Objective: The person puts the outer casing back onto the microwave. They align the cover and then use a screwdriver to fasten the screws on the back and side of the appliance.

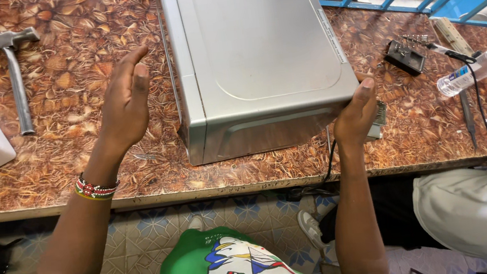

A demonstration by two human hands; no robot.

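Left hand (126, 102) flat and empty, just clear of the silver casing (258, 54), long axis running away across the table (75, 176), right hand (357, 114) pressed on its near right corner, grip seemingly loose.

Scene evenly lit by daylight, seemingly from the window side; soft sheen seen on the grey metal casing (257, 48); edges slightly warped.
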